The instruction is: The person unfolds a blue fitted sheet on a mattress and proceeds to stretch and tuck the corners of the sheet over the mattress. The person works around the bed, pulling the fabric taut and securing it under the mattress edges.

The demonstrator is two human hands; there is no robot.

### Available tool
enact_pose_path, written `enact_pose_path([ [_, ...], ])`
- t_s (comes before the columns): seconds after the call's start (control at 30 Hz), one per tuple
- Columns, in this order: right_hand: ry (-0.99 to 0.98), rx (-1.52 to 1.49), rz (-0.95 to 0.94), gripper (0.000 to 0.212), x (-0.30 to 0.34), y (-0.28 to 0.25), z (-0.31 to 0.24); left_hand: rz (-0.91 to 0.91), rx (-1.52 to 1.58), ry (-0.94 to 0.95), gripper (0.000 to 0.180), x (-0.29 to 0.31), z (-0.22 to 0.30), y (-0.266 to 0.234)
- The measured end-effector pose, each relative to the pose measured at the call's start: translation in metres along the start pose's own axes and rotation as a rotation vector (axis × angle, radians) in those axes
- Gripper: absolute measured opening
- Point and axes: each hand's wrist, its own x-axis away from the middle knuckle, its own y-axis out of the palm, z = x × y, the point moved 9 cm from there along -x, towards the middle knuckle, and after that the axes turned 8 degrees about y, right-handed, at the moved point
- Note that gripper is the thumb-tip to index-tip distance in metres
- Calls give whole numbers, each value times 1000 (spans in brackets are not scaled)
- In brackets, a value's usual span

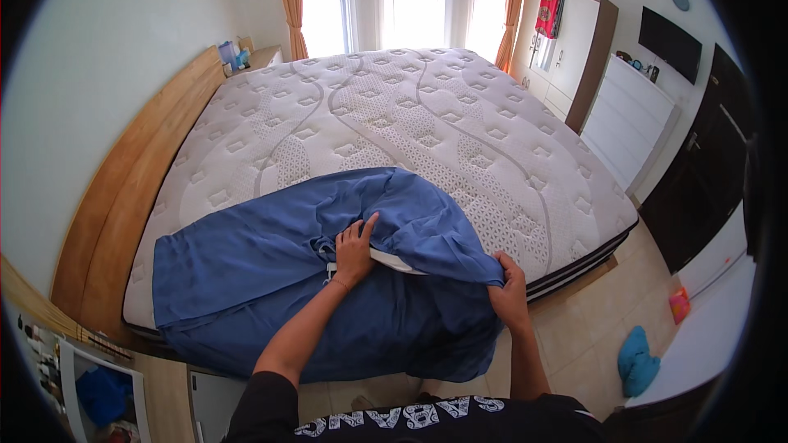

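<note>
Quilted white mattress (427, 115): both hands, left hand (355, 251) and right hand (509, 287), grip rumpled blue sheet (246, 279) (soft cotton)

Single head-worn fisheye view, close above the mattress (410, 115) corner, angled downward, facing the curtained window (394, 0) beyond

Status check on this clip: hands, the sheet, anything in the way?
Left hand gripping bunched blue sheet mid-mattress edge. Right hand clutching its hem at the corner. Sheet covers only near end of bare mattress. Nothing on the bed blocking.
</note>
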Motion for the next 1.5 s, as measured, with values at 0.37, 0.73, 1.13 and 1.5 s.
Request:
enact_pose_path([
  [0.37, 21, 292, 155, 40, 47, -6, 39, -171, 211, 109, 37, -86, -27, -48],
  [0.73, 83, 271, 140, 52, 78, 14, 56, -426, 34, 180, 80, 10, -26, 19],
  [1.13, 119, 701, 185, 83, 96, 31, 73, -163, 23, 46, 38, -32, -40, -16],
  [1.5, 17, 310, 468, 38, 83, -41, 56, 90, -62, 336, 33, -122, 26, -206],
])
